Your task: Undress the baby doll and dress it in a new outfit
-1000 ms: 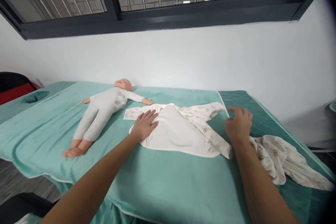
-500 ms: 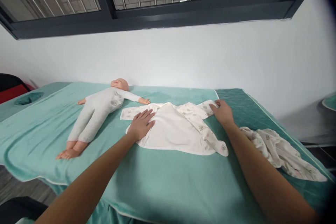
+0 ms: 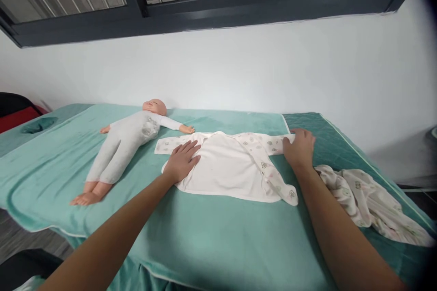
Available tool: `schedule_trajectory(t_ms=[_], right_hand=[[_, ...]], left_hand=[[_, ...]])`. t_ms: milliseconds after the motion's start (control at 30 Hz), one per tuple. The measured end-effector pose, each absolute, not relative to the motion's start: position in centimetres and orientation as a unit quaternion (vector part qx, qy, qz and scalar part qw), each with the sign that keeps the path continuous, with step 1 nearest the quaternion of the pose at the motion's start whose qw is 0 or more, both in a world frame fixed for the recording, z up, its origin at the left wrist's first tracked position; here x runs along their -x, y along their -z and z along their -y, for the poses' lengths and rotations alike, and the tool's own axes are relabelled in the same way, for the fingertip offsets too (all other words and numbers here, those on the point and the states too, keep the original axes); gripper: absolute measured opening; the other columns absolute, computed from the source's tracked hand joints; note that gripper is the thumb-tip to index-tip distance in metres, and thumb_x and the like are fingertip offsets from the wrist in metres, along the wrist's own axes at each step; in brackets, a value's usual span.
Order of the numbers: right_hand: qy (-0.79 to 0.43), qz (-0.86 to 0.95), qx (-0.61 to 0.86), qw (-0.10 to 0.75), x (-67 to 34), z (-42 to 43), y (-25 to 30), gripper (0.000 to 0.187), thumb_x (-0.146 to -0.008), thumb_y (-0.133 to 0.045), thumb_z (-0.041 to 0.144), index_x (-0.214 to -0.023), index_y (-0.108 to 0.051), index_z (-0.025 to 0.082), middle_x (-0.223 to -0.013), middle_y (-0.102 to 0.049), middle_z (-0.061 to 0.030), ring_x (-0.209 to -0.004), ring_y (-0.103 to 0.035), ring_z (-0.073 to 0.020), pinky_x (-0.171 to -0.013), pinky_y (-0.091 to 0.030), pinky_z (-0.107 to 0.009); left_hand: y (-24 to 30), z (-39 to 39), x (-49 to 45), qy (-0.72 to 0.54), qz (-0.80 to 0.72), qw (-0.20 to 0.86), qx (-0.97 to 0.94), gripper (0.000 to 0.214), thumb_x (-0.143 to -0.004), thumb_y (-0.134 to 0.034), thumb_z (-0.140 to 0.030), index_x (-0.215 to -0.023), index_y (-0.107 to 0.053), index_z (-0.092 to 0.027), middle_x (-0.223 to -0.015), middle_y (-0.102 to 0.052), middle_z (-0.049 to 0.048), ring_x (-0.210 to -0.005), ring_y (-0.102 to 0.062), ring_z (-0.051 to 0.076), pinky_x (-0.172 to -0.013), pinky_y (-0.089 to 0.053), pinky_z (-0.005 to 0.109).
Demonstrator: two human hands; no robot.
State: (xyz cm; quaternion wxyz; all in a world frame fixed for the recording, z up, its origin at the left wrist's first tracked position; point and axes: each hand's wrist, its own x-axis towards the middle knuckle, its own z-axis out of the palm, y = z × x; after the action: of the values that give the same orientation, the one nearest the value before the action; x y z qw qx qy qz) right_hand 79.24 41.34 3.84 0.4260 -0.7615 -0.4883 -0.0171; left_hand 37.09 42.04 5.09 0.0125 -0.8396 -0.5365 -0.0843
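Note:
A white patterned baby shirt lies spread on the green cloth, its front opened out and one printed flap folded to the right. My left hand rests flat on the shirt's left side, fingers stretched out. At the end of the right sleeve, my right hand pinches the cuff between thumb and fingers. That sleeve extends straight out to the right. Up and left of the shirt, a baby doll in a white suit lies on its back, one hand close to the left sleeve.
A crumpled patterned garment lies beside my right forearm. The white wall stands behind the bed, under a dark window frame. A red and black item is at the far left.
My right hand has moved to the right with the cuff, and the right sleeve is now straighter. My left hand stays flat on the shirt. The view has shifted slightly.

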Motion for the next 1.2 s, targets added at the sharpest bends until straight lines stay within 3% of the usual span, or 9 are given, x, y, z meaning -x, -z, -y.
schedule_trajectory(t_ms=[167, 300, 433, 567, 667, 767, 900, 1000, 1200], right_hand=[[-0.001, 0.649, 0.634, 0.421, -74.9, -39.3, -6.0, 0.035, -0.092, -0.044, 0.043, -0.107, -0.062, 0.017, -0.111, -0.059, -0.0074, -0.107, -0.051, -0.0146, -0.1, -0.038, -0.029], [-0.069, 0.719, 0.606, 0.333, -72.4, -38.0, -6.7, 0.041, -0.089, -0.05, 0.055, -0.109, -0.062, 0.021, -0.114, -0.058, -0.0041, -0.106, -0.052, -0.0134, -0.09, -0.039, -0.025], [-0.134, 0.708, 0.648, 0.247, -72.8, -38.4, -6.2, 0.035, -0.083, -0.058, 0.046, -0.108, -0.064, 0.022, -0.113, -0.06, -0.0034, -0.104, -0.054, -0.0146, -0.085, -0.038, -0.025], [-0.219, 0.595, 0.706, 0.315, -75.1, -39.5, -5.8, 0.027, -0.084, -0.053, 0.038, -0.1, -0.065, 0.02, -0.099, -0.064, -0.0015, -0.085, -0.057, -0.0082, -0.078, -0.039, -0.021], [-0.215, 0.563, 0.712, 0.36, -76.5, -39.8, -5.9, 0.033, -0.081, -0.058, 0.043, -0.102, -0.064, 0.019, -0.101, -0.065, -0.0022, -0.083, -0.058, -0.0079, -0.078, -0.04, -0.02], [-0.221, 0.584, 0.698, 0.351, -77.4, -39.4, -6.4, 0.044, -0.082, -0.055, 0.056, -0.102, -0.064, 0.018, -0.1, -0.065, -0.0036, -0.083, -0.058, -0.0087, -0.077, -0.04, -0.02], [-0.239, 0.644, 0.702, 0.19, -78.3, -38.0, -7.5, 0.062, -0.081, -0.043, 0.075, -0.083, -0.061, 0.016, -0.085, -0.063, -0.0039, -0.072, -0.052, -0.0085, -0.065, -0.035, -0.02], [-0.275, 0.691, 0.662, 0.094, -78.7, -37.0, -8.2, 0.065, -0.077, -0.046, 0.079, -0.076, -0.053, 0.014, -0.078, -0.058, -0.0027, -0.064, -0.043, -0.0059, -0.058, -0.028, -0.02], [-0.346, 0.686, 0.626, 0.132, -78.2, -36.7, -8.8, 0.06, -0.082, -0.044, 0.071, -0.074, -0.048, 0.012, -0.069, -0.049, -0.0016, -0.06, -0.039, -0.0045, -0.056, -0.029, -0.02]], left_hand=[[-5.1, -42.1, -37.1, 0.09, 0.538, 0.015, 0.838, 0.055, -0.097, -0.024, -0.057, -0.146, -0.041, -0.038, -0.155, -0.027, -0.005, -0.149, -0.022, 0.015, -0.125, -0.02, 0.039], [-5.0, -42.0, -37.1, 0.088, 0.541, 0.008, 0.836, 0.056, -0.097, -0.022, -0.058, -0.147, -0.039, -0.039, -0.155, -0.024, -0.006, -0.149, -0.02, 0.015, -0.125, -0.019, 0.04], [-5.1, -41.9, -37.1, 0.086, 0.543, 0.003, 0.835, 0.056, -0.097, -0.021, -0.058, -0.147, -0.038, -0.04, -0.156, -0.023, -0.0069, -0.15, -0.019, 0.014, -0.125, -0.019, 0.041], [-5.1, -41.9, -37.1, 0.093, 0.535, 0.011, 0.84, 0.053, -0.098, -0.023, -0.054, -0.145, -0.041, -0.037, -0.155, -0.026, -0.0055, -0.148, -0.022, 0.014, -0.125, -0.018, 0.041], [-5.1, -41.6, -37.2, 0.123, 0.538, 0.039, 0.833, 0.05, -0.099, -0.025, -0.048, -0.143, -0.044, -0.032, -0.151, -0.034, -0.0026, -0.145, -0.028, 0.013, -0.122, -0.022, 0.038], [-5.3, -41.2, -37.3, 0.165, 0.538, 0.077, 0.823, 0.047, -0.099, -0.029, -0.042, -0.137, -0.05, -0.024, -0.143, -0.045, 0.0013, -0.138, -0.037, 0.013, -0.117, -0.028, 0.034], [-5.8, -41.1, -37.3, 0.163, 0.518, 0.074, 0.837, 0.042, -0.098, -0.032, -0.036, -0.128, -0.057, -0.021, -0.134, -0.053, 0.0039, -0.13, -0.044, 0.015, -0.111, -0.033, 0.035], [-6.5, -41.1, -38.0, 0.149, 0.525, 0.039, 0.837, 0.039, -0.096, -0.034, -0.031, -0.124, -0.059, -0.021, -0.131, -0.054, 0.0045, -0.127, -0.047, 0.016, -0.108, -0.035, 0.037], [-7.7, -40.0, -45.1, 0.21, 0.526, -0.092, 0.819, 0.033, -0.092, -0.042, -0.031, -0.11, -0.066, -0.019, -0.117, -0.061, 0.0049, -0.114, -0.05, 0.017, -0.105, -0.036, 0.035]])
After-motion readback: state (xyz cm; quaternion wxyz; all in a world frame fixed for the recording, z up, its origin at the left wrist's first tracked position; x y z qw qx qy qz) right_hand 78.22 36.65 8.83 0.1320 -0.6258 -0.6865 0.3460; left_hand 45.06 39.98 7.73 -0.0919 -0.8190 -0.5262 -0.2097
